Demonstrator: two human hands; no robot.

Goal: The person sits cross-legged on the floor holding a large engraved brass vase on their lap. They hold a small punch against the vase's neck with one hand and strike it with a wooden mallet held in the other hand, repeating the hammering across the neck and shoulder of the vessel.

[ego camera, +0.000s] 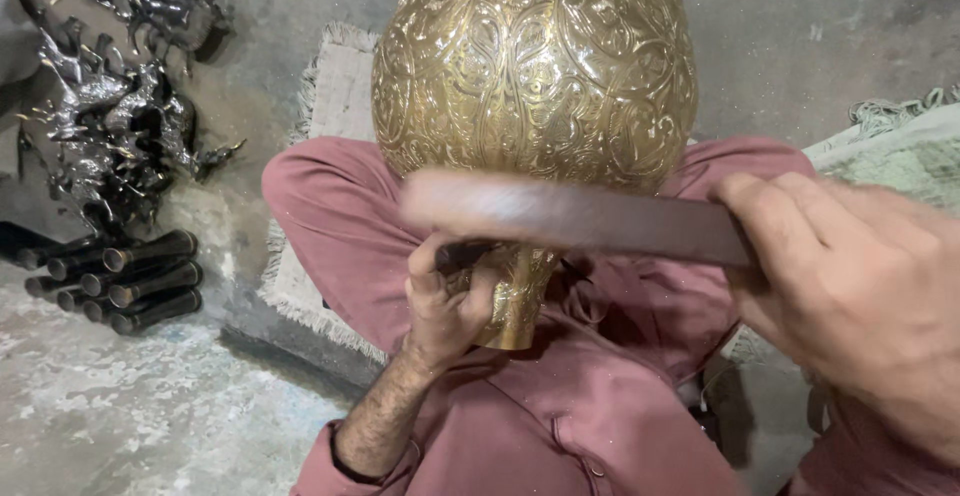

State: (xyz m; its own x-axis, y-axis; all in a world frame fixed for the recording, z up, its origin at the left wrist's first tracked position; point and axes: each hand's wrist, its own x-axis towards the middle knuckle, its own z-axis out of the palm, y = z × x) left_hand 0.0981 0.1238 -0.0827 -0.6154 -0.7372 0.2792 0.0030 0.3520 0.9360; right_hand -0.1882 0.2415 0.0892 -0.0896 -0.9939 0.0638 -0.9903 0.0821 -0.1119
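- One engraved brass vase point(535, 66), bulbous and glossy, its surface covered in scrolling floral relief, lies across the seated person's lap; its long axis runs away from the camera, wide belly toward the top of the view, narrow flared foot pointing down toward the person's body
- One pair of dusty-rose trousers point(560, 406), soft folded cloth, fills the lower centre beneath the vase
- One right hand point(850, 296), large in the near corner, fingers curled closed around the end of a tool
- One long flat bar point(570, 216), dark brown and motion-blurred, held crosswise, its long axis roughly left to right across the vase's lower belly; whether it touches the brass cannot be told
- One fringed woven mat point(330, 96), pale and worn, under the person on a rough grey concrete floor point(130, 416)
- One heap of dark, shiny cast metal figures point(120, 116), tangled and irregular, at the far left; their number cannot be counted
- One stack of about eight dark metal tubes point(130, 281), cylindrical, lying side by side with brass-rimmed ends
- One left hand point(445, 301), fingers and thumb wrapped closed about the vase's slim neck just above the foot
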